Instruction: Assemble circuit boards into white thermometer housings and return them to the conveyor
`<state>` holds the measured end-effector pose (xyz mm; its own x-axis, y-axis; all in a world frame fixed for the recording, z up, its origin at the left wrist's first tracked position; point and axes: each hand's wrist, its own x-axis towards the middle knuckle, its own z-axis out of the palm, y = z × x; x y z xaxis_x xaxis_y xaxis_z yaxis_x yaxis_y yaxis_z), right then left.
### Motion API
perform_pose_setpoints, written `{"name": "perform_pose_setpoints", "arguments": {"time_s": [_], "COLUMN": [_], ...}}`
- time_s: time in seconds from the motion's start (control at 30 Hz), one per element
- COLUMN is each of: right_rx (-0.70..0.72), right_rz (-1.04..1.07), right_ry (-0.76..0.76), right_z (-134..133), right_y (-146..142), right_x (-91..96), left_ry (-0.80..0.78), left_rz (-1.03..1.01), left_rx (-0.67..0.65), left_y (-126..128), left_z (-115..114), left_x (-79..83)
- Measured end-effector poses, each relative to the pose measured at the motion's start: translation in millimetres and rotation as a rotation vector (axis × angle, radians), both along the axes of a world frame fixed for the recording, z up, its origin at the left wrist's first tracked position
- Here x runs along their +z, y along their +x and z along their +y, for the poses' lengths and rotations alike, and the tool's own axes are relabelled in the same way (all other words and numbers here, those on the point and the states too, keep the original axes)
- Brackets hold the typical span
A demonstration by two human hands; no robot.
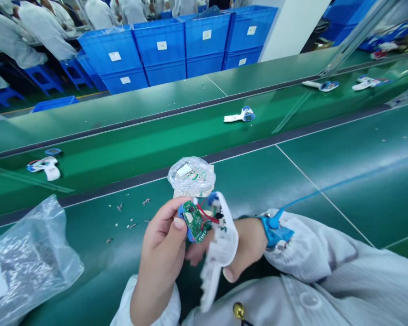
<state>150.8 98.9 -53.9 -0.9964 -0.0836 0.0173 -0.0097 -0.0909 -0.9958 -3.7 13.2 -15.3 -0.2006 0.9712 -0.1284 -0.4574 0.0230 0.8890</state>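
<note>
My left hand (pixel 166 242) pinches a green circuit board (pixel 194 222) set in a blue frame, thumb on its near edge. Red wires (pixel 207 215) run from the board to a white pistol-shaped housing half (pixel 226 235), which looks like part of an infrared thermometer. Around that housing my right hand (pixel 250 240) is closed, its thumb below the head and its fingers partly hidden behind. The housing's handle points down and is blurred. On the right wrist sits a blue strap (pixel 277 230) with a cord. Just beyond both hands lies a clear bag (pixel 192 176) holding small circuit boards.
Small screws (pixel 119 207) lie scattered left of the hands, near a large plastic bag of small metal parts (pixel 30 267). A green conveyor belt (pixel 149 140) carries several opened thermometers (pixel 240 115). Blue crates (pixel 159 45) and people in pale coats (pixel 47 27) are beyond.
</note>
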Motion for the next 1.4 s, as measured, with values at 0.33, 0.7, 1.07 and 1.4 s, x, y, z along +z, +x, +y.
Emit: {"name": "perform_pose_setpoints", "arguments": {"time_s": [0.33,0.7,1.07,1.4], "right_rx": [-1.161,-0.946,-1.226,-0.862], "right_rz": [0.038,0.042,0.051,0.309], "right_ry": [0.492,0.363,0.332,0.442], "right_z": [-6.9,-7.8,22.2,3.1], "right_y": [3.8,-7.7,-8.0,-12.7], "right_x": [54.6,60.8,47.3,41.5], "left_ry": [0.004,0.075,-0.074,-0.09], "left_rz": [0.343,0.821,0.199,-0.039], "left_rx": [0.125,0.175,0.189,0.141], "left_y": [9.8,6.2,8.9,4.9], "left_z": [-8.2,-9.0,-3.3,7.4], "left_x": [2.8,2.6,1.8,-4.0]}}
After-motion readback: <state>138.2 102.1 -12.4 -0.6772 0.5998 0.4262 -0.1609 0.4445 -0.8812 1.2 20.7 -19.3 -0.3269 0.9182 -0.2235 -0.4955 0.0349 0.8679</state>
